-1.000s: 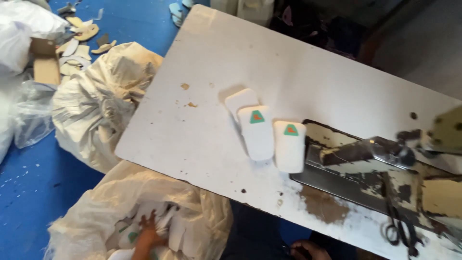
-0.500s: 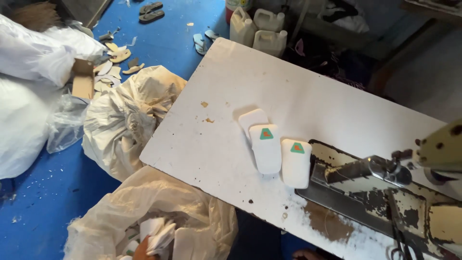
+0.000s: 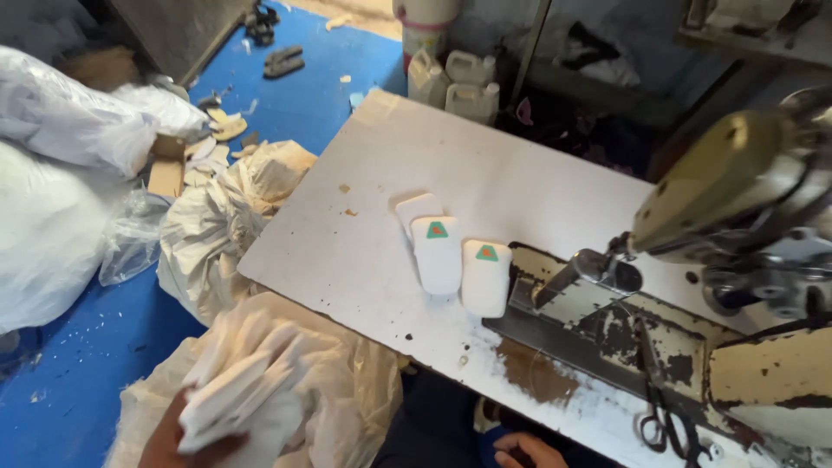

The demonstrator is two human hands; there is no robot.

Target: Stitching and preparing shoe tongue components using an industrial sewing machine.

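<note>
Since the earlier frame the left hand (image 3: 186,442) has risen out of the woven sack (image 3: 347,381), clutching a fanned stack of white fabric pieces (image 3: 247,386). Three white pieces (image 3: 451,251) lie on the desk (image 3: 364,173), two bearing green triangular labels. The right hand (image 3: 524,451) rests loosely curled, empty.

left hand (image 3: 178,438): bare, no sleeve showing | right hand (image 3: 529,451): bare, no glove | dark trousers (image 3: 438,420)
</note>
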